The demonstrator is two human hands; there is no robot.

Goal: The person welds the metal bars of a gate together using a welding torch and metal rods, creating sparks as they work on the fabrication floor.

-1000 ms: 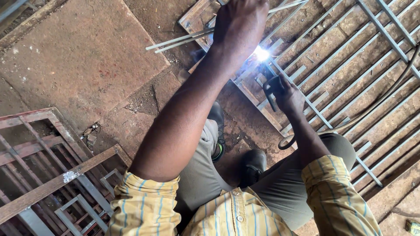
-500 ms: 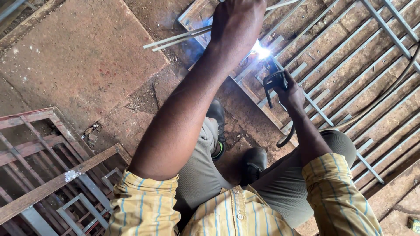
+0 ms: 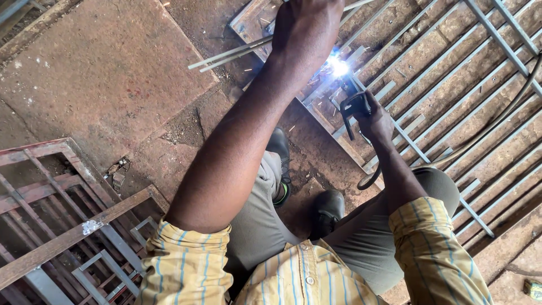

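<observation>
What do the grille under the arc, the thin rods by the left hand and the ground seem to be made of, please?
The grille looks like bare steel bar: grey, straight-edged, dull sheen, with a weld arc burning on it. The thin rods look like pale metal, possibly coated welding rods; too small to be sure. The ground seems rough concrete or packed earth, reddish-brown, dusty and cracked.

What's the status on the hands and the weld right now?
Right hand grips electrode holder, arc lit on metal grille. Left hand fisted above the arc. Cable trails across bars.

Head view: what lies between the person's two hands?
Between left hand and right hand, the bright welding arc on the metal grille, shown in the head view.
</observation>
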